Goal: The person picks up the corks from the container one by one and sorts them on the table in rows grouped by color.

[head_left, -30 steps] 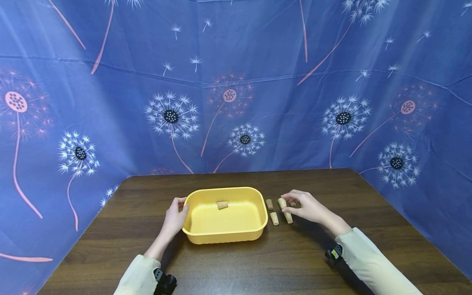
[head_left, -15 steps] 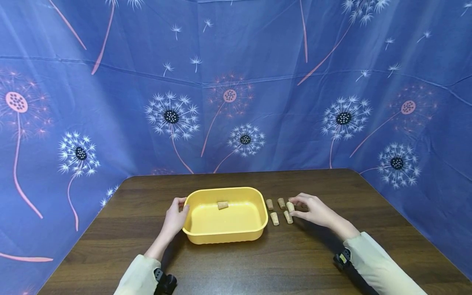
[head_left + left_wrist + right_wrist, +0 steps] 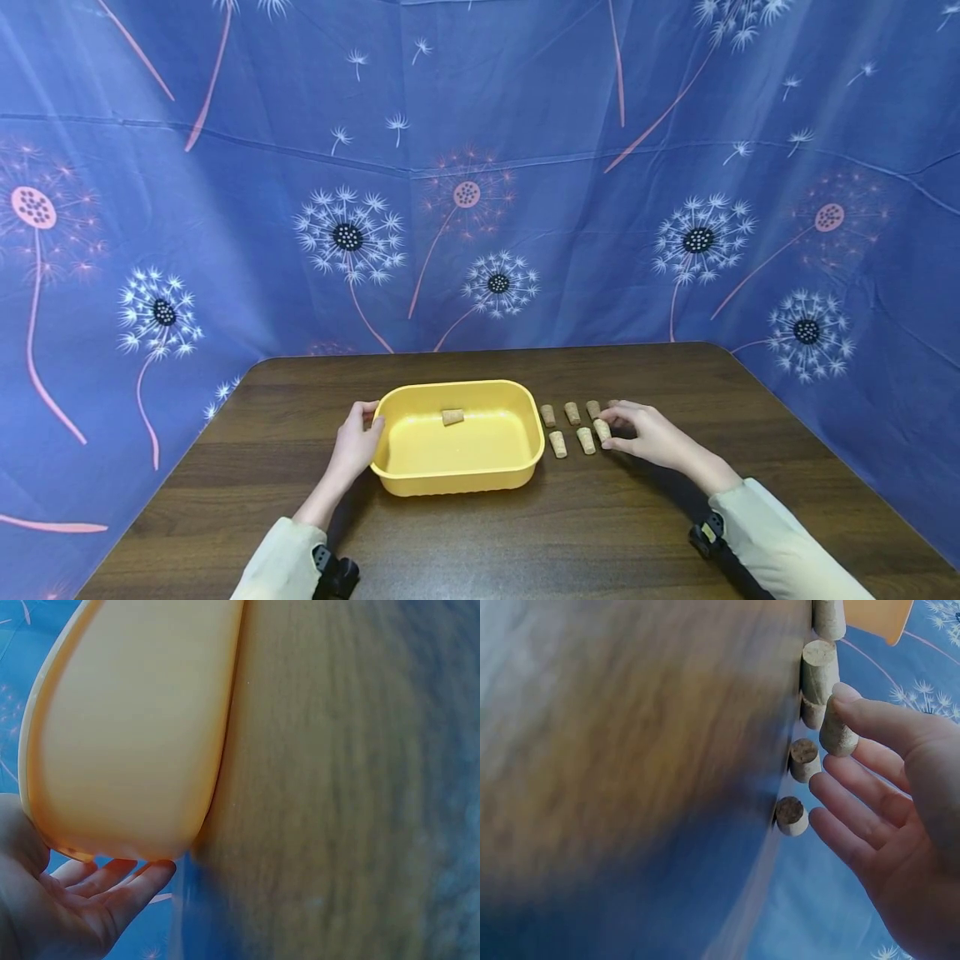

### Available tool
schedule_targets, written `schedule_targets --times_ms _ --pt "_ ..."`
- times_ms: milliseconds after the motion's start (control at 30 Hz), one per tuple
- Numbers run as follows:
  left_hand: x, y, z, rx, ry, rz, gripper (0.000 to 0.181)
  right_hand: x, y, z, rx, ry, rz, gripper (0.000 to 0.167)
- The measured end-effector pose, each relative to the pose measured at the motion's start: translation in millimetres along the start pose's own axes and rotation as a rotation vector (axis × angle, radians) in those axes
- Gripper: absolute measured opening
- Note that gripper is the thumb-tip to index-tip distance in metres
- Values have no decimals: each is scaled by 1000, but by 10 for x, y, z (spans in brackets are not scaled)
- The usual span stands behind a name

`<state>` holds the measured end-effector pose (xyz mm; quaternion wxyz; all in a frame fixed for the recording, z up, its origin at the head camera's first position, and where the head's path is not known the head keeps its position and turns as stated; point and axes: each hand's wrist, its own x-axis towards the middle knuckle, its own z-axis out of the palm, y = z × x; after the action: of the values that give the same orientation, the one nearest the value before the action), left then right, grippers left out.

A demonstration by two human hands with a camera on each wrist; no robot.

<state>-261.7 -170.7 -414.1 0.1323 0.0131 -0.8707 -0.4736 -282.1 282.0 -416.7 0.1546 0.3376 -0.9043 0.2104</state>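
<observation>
My right hand (image 3: 647, 433) pinches a tapered cork (image 3: 602, 430) between thumb and fingers, low over the table. The right wrist view shows this cork (image 3: 838, 733) tilted against the thumb tip, the other fingers spread below it. Several more corks (image 3: 586, 441) stand in two short rows just left of that hand, beside a yellow plastic tub (image 3: 457, 482). One cork (image 3: 452, 417) lies on its side inside the tub. At the tub's left end my left hand (image 3: 354, 437) holds the wall, thumb near the rim. In the left wrist view, its fingers (image 3: 142, 889) touch the outside of the end wall.
A dark brown wooden table (image 3: 480, 550) carries everything. Behind it and at both sides hangs a blue cloth (image 3: 570, 208) printed with dandelions. Each wrist wears a small black camera (image 3: 705, 533) below a pale sleeve (image 3: 787, 537).
My right hand has let go of one cork at the front row, taken another and moved it right and toward me. The left hand and the tub have stayed put.
</observation>
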Motion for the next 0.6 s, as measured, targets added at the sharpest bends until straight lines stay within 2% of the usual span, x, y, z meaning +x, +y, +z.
schedule_targets --times_ms 200,600 --pt "4 -2 -4 -9 -11 -9 30 -23 31 -25 -15 -39 37 34" --pt "-1 -31 -2 -17 -15 -1 31 -24 76 -13 -34 -104 52 35"
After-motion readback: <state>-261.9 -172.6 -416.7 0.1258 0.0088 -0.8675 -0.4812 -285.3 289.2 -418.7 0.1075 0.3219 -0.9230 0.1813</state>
